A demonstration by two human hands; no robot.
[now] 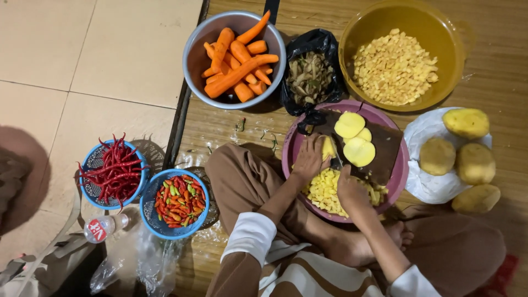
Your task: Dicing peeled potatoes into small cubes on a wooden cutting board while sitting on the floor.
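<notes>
Left hand [309, 159]: fingers curled down onto a potato piece [328, 147], pinning it to the cutting board [385, 151].
Right hand [351, 188]: closed around a knife [336, 157]; the blade points away from the person and meets the potato piece just right of the left fingers.
Cutting board: dark wood, lying across the rim of the pink basin [399, 176]; three pale potato slices [355, 140] rest on it, just beyond the hands.
Pink basin: directly in front of the crossed legs; diced potato [324, 190] is heaped in its near part, under both hands.
Whole potatoes [467, 157]: four, peeled-looking and yellow, on a white plastic bag at the right, near the basin.
Yellow bowl [452, 38]: far right, holding more diced potato.
Black bag [313, 71]: far centre, open, filled with peelings.
Metal bowl [195, 60]: far, left of the black bag, holding peeled carrots [239, 60].
Blue baskets [151, 212]: two, at the left; the outer one holds long red chillies [113, 170], the inner one small mixed-colour chillies [179, 201].
Plastic bottle [104, 227]: lying on its side, near left.
</notes>
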